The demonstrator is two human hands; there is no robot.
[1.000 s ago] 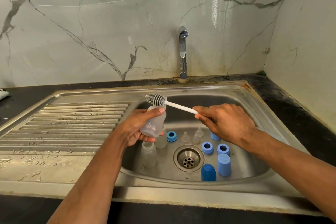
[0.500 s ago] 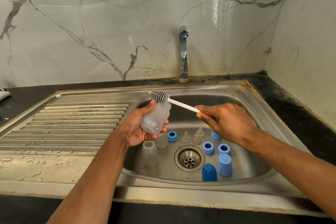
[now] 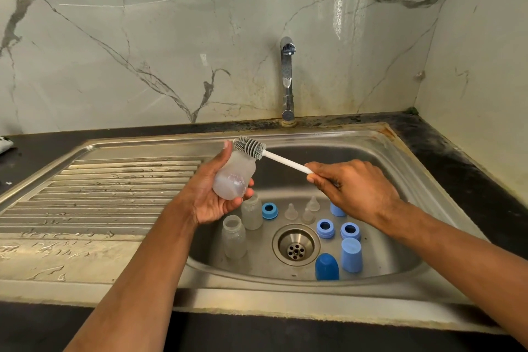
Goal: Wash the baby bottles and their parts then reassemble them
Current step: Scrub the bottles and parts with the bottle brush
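- Left hand point(image 3: 210, 198) grips a frosted bottle point(image 3: 235, 177) above the sink point(image 3: 394, 157), neck tilted toward 12 o'clock.
- Right hand point(image 3: 353, 190) pinches the white handle of a brush point(image 3: 274, 156); its grey bristle head sits at the bottle's mouth.
- Two more bottles point(image 3: 243, 226), teats point(image 3: 303, 210), blue rings point(image 3: 325, 228) and caps point(image 3: 340, 260) lie round the drain point(image 3: 295, 243).

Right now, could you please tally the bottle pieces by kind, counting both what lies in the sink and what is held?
Clear bottles: 3, one in the left hand, two standing in the sink
Clear teats: 3
Blue collar rings: 3
Blue caps: 3
Brush: 1
Total: 13
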